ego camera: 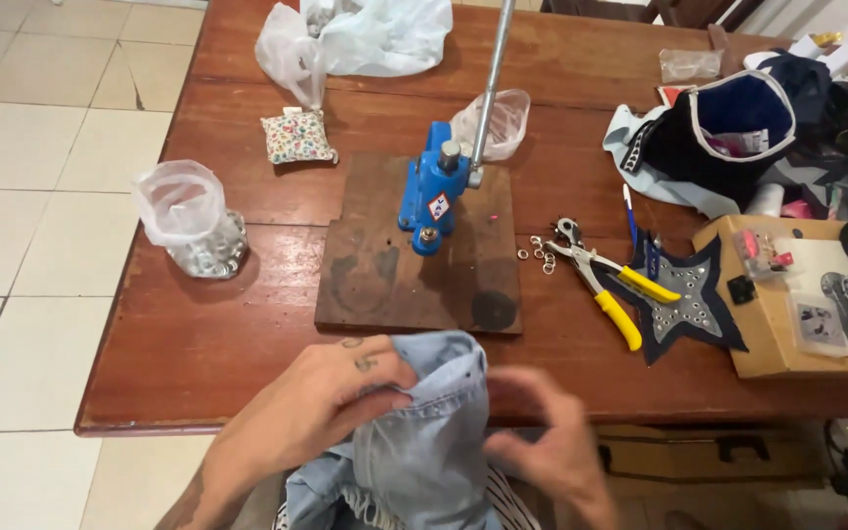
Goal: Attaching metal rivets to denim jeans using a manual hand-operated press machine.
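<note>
**A:** ok left to right, what's on there? I spot a plastic bag of small metal rings point(191, 224) near the table's point(198, 363) left edge, then a floral pincushion point(296, 137)

**B:** yep, then the blue hand press point(432, 191) on its wooden board point(395, 285), loose eyelets point(539, 252), yellow-handled punch pliers point(606, 285), a studded star patch point(684, 299)

**A:** and the hands?

**B:** left hand point(321, 397) has its fingers clamped over the top fold of the light denim piece point(429, 432), at the near edge below the press. Denim's long axis runs down toward the lap. Right hand point(552, 442) sits just right of it, blurry, fingers curled, apparently loose, can't tell if it's touching

**A:** so left's got it
</note>
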